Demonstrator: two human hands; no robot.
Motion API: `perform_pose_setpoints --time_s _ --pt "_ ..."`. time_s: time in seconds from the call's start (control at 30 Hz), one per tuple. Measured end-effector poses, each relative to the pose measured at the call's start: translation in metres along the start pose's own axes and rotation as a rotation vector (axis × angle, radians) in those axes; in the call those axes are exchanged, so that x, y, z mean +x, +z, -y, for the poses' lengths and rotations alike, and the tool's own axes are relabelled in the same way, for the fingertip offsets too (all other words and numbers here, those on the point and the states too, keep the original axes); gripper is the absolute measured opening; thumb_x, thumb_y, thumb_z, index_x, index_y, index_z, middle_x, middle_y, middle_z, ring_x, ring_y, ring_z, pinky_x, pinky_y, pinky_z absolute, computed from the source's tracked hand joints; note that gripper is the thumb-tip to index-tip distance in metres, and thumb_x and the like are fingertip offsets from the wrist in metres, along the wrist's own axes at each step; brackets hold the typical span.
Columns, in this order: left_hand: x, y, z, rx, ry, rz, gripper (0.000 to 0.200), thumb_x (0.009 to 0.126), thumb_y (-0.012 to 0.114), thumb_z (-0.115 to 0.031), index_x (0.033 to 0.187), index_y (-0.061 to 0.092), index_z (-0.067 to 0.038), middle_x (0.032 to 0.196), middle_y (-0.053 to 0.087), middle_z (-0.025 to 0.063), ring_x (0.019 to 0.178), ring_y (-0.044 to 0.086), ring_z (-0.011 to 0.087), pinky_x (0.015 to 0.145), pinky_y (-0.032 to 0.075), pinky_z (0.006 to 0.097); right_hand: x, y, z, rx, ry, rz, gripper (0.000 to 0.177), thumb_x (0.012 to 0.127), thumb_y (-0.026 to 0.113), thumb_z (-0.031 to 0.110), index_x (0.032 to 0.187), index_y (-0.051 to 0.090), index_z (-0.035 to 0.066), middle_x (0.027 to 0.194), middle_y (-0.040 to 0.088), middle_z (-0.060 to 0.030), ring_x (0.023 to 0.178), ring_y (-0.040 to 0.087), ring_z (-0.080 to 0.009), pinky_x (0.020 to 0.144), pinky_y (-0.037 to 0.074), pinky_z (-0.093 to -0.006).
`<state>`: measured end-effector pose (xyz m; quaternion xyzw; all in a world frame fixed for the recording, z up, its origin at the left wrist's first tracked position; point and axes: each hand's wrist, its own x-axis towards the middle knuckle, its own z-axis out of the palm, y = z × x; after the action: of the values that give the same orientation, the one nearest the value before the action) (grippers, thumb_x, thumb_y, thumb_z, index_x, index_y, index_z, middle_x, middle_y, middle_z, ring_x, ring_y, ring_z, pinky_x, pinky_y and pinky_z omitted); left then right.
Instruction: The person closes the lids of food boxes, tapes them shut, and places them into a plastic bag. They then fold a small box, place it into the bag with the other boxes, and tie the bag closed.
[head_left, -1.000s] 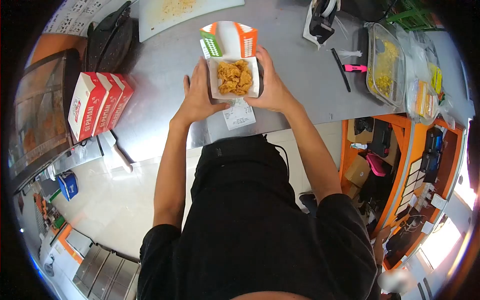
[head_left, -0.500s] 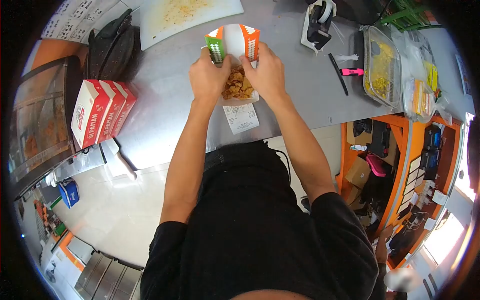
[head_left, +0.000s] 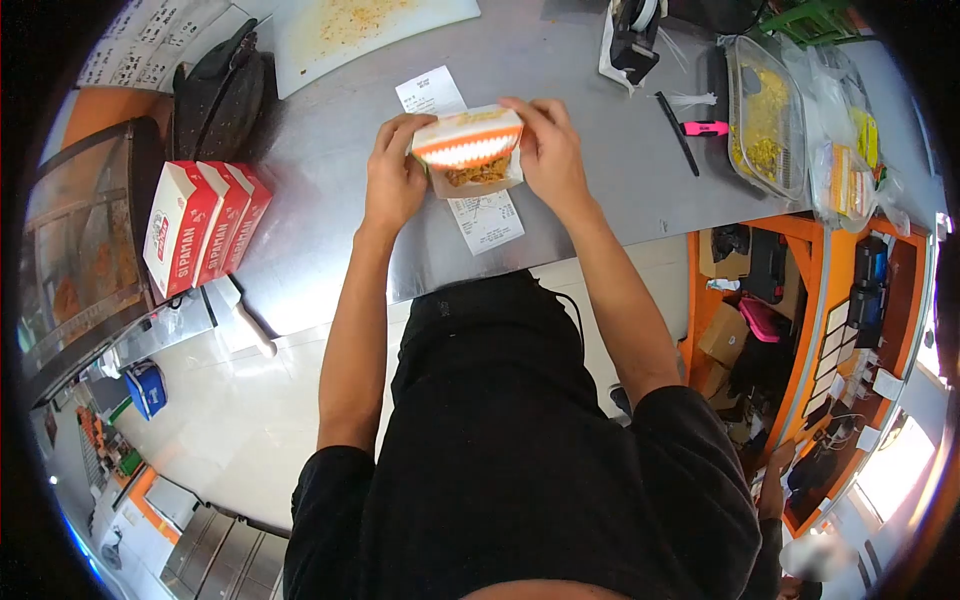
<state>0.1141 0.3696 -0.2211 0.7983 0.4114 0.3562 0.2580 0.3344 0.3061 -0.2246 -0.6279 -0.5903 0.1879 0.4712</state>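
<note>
A small paper food box (head_left: 468,128) with an orange and white flap stands on the steel counter in front of me. Its lid is folded partway down, and crispy brown fried food (head_left: 476,173) shows through the gap at the near side. My left hand (head_left: 397,172) grips the left side of the box, fingers at the lid's edge and thumb low on the wall. On the other side, my right hand (head_left: 553,155) holds the lid's right corner with bent fingers. A printed receipt (head_left: 487,222) sticks out from under the near side; another paper slip (head_left: 432,92) shows behind.
Red and white boxes (head_left: 205,225) stand left, beside a knife (head_left: 248,320) at the counter edge. A cutting board (head_left: 370,30) lies at the back. To the right are a tape dispenser (head_left: 635,45), a black pen (head_left: 678,135), a pink marker (head_left: 705,128) and a plastic tub (head_left: 768,120).
The box's lid has come down from upright toward me, covering much of the food. Both hands have moved outward to the box's sides, and the slip behind has come into view.
</note>
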Motion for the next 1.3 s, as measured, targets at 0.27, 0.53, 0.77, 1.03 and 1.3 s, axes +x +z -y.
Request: perform_pose_setpoints --time_s 0.27,0.53,0.77,1.03,1.3 --pt "-0.01 -0.039 -0.012 0.109 -0.07 0.395 0.061 0.083 0.062 0.006 0.14 0.059 -0.018 0.141 0.053 0.0181 0.117 0.063 0.0388 0.097 0.055 0.0429 -0.011 -0.003 -0.015 0.089 0.013 0.096 0.05 0.087 0.059 -0.006 0.131 0.066 0.016 0.113 0.07 -0.0163 0.095 0.071 -0.0326 0.082 0.057 -0.0375" --pt "0.006 -0.041 -0.06 0.598 -0.02 0.632 0.086 0.088 0.066 -0.058 0.142 0.049 0.006 0.139 0.052 0.0297 0.125 0.057 0.0428 0.111 0.042 0.0502 -0.025 0.009 -0.023 0.368 0.493 0.013 0.036 0.091 0.068 0.008 0.126 0.068 0.003 0.094 0.076 -0.0173 0.08 0.075 -0.0219 0.077 0.06 -0.0338" --pt "0.019 0.003 -0.084 0.61 0.043 0.631 0.09 0.092 0.06 -0.063 0.142 0.045 0.011 0.129 0.056 0.035 0.122 0.056 0.0487 0.11 0.041 0.0522 -0.059 -0.002 -0.041 0.815 0.444 0.123 0.034 0.086 0.076 0.006 0.119 0.07 -0.003 0.108 0.074 -0.0148 0.092 0.072 -0.0164 0.083 0.06 -0.0306" --pt "0.034 0.001 -0.082 0.513 -0.056 0.75 0.079 0.097 0.06 -0.054 0.149 0.043 0.003 0.135 0.058 0.0321 0.127 0.058 0.0431 0.106 0.045 0.0457 -0.085 0.011 -0.012 0.475 0.313 -0.113 0.029 0.084 0.076 0.0 0.112 0.072 -0.001 0.11 0.073 -0.0127 0.1 0.072 -0.0215 0.086 0.06 -0.032" --pt "0.045 0.002 -0.08 0.444 -0.106 0.795 0.081 0.092 0.065 -0.054 0.143 0.049 0.006 0.121 0.065 0.0342 0.116 0.065 0.0413 0.1 0.049 0.0421 -0.083 0.016 -0.024 0.226 0.036 -0.251 0.019 0.083 0.077 0.011 0.101 0.073 0.005 0.095 0.073 -0.011 0.083 0.07 -0.0295 0.072 0.057 -0.0363"
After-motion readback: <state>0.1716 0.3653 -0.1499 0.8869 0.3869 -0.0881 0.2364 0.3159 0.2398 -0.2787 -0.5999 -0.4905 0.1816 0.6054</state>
